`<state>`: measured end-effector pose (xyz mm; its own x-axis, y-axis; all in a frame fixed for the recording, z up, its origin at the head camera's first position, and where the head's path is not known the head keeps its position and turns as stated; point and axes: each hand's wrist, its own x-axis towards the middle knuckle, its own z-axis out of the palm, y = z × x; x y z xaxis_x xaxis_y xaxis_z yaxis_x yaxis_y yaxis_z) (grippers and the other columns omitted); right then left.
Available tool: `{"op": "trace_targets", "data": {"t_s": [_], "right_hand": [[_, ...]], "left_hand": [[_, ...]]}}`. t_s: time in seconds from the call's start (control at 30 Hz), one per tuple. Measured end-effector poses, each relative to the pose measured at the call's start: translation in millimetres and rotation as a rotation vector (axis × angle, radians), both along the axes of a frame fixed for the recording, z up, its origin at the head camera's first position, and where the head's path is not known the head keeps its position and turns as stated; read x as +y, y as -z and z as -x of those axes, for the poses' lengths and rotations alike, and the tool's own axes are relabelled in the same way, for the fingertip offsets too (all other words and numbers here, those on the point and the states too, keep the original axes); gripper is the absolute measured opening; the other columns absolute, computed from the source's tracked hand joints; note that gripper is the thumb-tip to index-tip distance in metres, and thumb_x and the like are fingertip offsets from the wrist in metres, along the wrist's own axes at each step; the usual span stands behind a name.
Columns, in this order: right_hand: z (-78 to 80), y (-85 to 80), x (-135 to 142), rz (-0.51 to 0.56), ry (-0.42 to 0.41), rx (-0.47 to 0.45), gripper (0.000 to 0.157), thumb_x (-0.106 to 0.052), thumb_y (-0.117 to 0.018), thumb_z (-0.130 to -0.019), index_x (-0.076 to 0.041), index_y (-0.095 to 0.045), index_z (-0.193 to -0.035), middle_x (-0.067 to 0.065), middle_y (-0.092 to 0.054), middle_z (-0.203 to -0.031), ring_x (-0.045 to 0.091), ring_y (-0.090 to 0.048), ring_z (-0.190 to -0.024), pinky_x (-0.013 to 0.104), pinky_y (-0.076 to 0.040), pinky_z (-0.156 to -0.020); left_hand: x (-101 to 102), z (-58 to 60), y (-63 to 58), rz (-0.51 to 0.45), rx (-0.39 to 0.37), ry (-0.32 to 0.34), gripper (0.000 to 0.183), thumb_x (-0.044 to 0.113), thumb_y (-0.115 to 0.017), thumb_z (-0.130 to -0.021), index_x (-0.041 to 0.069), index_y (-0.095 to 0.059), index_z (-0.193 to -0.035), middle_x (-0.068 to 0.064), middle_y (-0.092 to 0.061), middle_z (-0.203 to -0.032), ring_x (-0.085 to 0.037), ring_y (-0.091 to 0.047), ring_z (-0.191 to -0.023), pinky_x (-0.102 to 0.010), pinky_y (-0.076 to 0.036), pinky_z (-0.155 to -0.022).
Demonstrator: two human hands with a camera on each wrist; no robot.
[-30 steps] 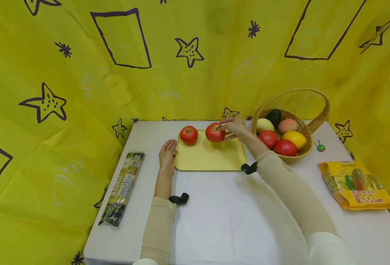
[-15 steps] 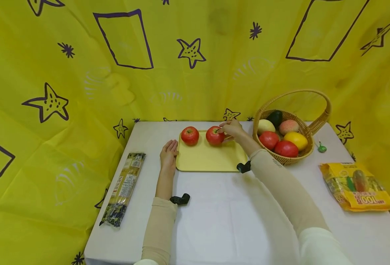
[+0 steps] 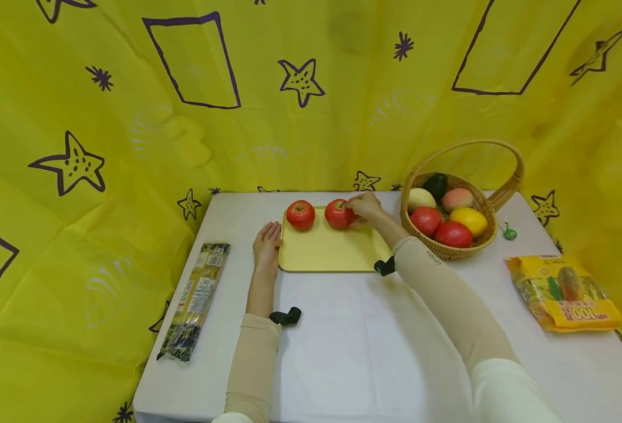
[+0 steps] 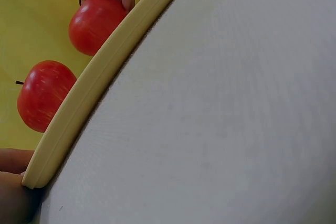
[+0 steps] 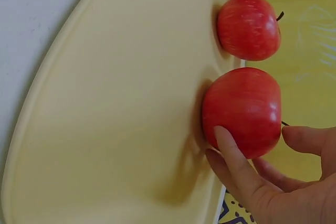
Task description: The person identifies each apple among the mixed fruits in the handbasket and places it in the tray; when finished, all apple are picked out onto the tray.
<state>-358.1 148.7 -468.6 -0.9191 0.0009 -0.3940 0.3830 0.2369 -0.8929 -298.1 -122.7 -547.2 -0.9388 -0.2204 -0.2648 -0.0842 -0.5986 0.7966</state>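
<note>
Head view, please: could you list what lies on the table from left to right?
Dark noodle packet → left hand → yellow tray → wicker basket → small green object → yellow snack bag.

Fruit basket [image 3: 493,202] right; snack bag [image 3: 564,294]; noodle packet [image 3: 194,299] left

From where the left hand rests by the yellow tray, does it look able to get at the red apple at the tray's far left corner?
Probably yes. The left hand lies flat against the yellow tray at its left edge, and the red apple sits just beyond its fingertips with nothing between. The right hand grips the other red apple, off to the side.
</note>
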Motion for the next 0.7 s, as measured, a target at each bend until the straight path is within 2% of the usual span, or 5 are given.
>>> {"op": "trace_targets", "data": {"t_s": [0.1,0.27,0.43,0.57,0.7], "right_hand": [[-3.8,-2.1,4.3,0.01,-0.026,0.001,0.052,-0.014,-0.063,-0.102,0.005,-0.05,-0.148,0.029,-0.054,-0.143,0.042,-0.066,-0.114,0.052,-0.057,-0.101],[-15.3,-15.7,11.6,0.018,-0.066,0.049,0.053,-0.011,-0.057,-0.104,0.007,-0.043,-0.152,0.028,-0.049,-0.15,0.047,-0.056,-0.13,0.055,-0.052,-0.108],[-24.9,-31.8,21.7,0.039,-0.082,0.066,0.051,-0.013,-0.058,-0.105,0.005,-0.046,-0.152,0.025,-0.049,-0.154,0.046,-0.051,-0.138,0.054,-0.051,-0.11],[-29.9,-42.3,33.8,0.036,-0.08,0.071,0.051,-0.016,-0.059,-0.105,0.003,-0.048,-0.151,0.022,-0.049,-0.155,0.043,-0.052,-0.138,0.049,-0.055,-0.107],[-38.6,-53.9,47.4,0.037,-0.075,0.088,0.049,-0.017,-0.058,-0.106,0.001,-0.05,-0.15,0.021,-0.049,-0.155,0.041,-0.054,-0.137,0.05,-0.054,-0.107]], "left_hand": [[0.8,0.4,-0.2,0.002,0.0,-0.001,0.073,-0.032,-0.034,-0.087,-0.004,-0.038,-0.155,-0.022,-0.045,-0.158,-0.028,-0.045,-0.148,-0.028,-0.038,-0.12],[1.4,2.3,-0.2,0.011,0.005,-0.005,0.074,-0.033,-0.035,-0.086,-0.004,-0.039,-0.155,-0.023,-0.045,-0.156,-0.028,-0.046,-0.147,-0.027,-0.04,-0.119],[0.5,4.5,1.8,0.006,0.007,-0.006,0.074,-0.032,-0.035,-0.086,-0.004,-0.039,-0.154,-0.023,-0.045,-0.157,-0.028,-0.046,-0.147,-0.026,-0.04,-0.118],[0.4,4.6,3.0,0.001,0.006,-0.003,0.074,-0.032,-0.034,-0.087,-0.003,-0.039,-0.155,-0.022,-0.045,-0.157,-0.027,-0.045,-0.147,-0.026,-0.039,-0.119],[0.6,3.2,2.5,-0.014,0.007,0.0,0.075,-0.033,-0.034,-0.087,-0.004,-0.038,-0.156,-0.023,-0.043,-0.158,-0.028,-0.044,-0.148,-0.026,-0.038,-0.12]]}}
